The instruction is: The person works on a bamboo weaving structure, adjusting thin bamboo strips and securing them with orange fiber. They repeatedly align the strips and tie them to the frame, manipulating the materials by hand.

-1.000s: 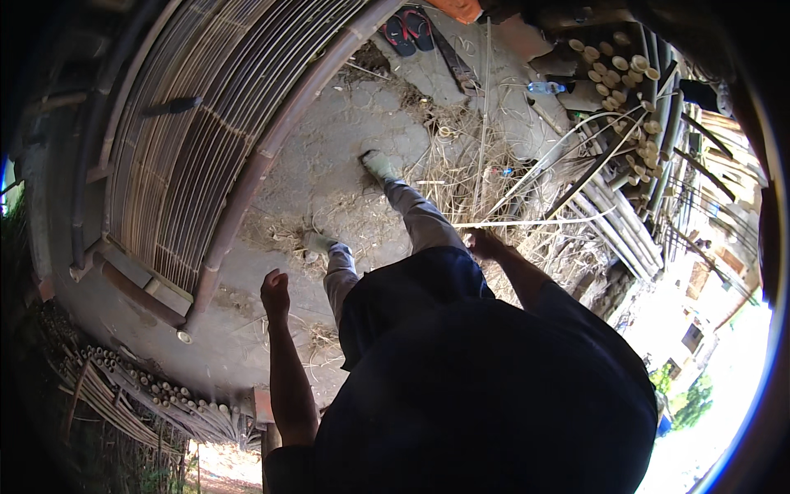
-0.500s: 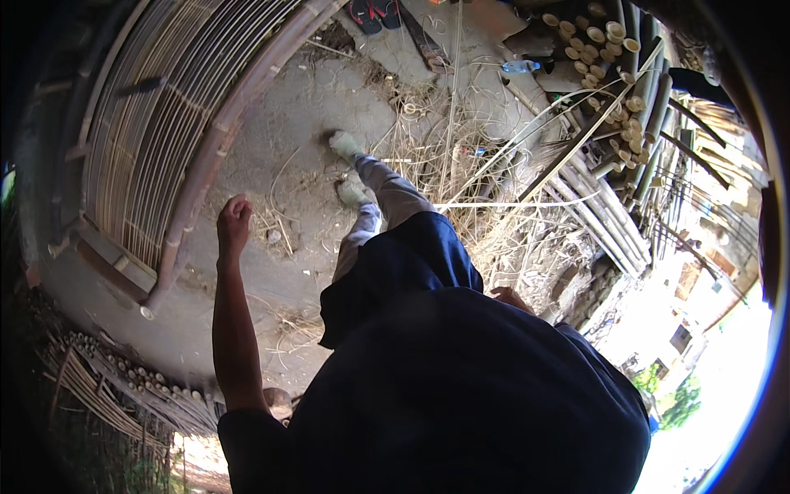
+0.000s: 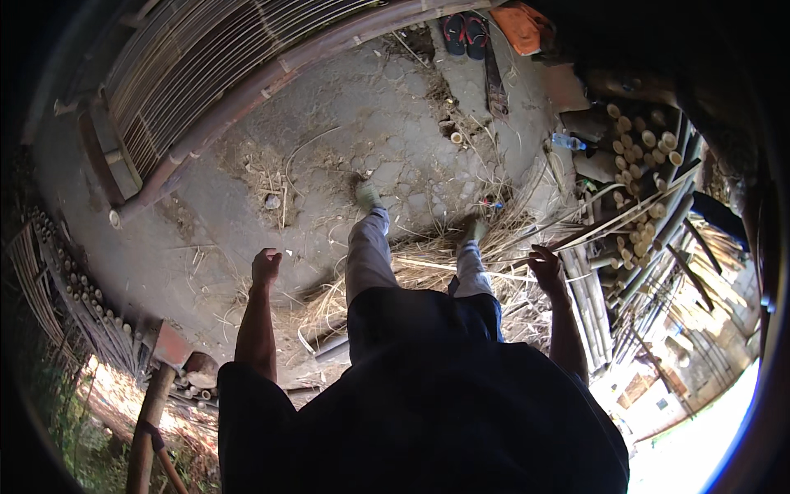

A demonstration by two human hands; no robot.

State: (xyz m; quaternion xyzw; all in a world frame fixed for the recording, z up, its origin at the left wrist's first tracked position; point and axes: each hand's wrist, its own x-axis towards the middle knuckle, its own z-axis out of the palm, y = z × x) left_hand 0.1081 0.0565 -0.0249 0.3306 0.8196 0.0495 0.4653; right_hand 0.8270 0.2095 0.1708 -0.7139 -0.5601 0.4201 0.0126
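My left hand (image 3: 266, 267) hangs in the air over the dusty floor, its fingers loosely bent and a little apart, with nothing in it. On the other side my right hand (image 3: 546, 268) is held out over the litter of strips, near the bamboo poles (image 3: 586, 309). Its fingers are curved and spread, and I see nothing held. Between my hands my legs stand apart, one foot (image 3: 368, 196) on the bare floor and the other foot (image 3: 472, 230) at the edge of a heap of pale bamboo strips (image 3: 420, 267).
A slatted bamboo frame (image 3: 247, 103) spans the far left. Cut bamboo poles (image 3: 638, 156) are stacked at the right, near a plastic bottle (image 3: 568, 142). Flip-flops (image 3: 465, 37) and an orange cloth (image 3: 520, 29) lie at the far side. More poles (image 3: 90, 300) lie at left.
My body has turned, so the slatted frame now lies farther ahead. My legs have moved apart in a step. My right hand has come out from beside my body into full view.
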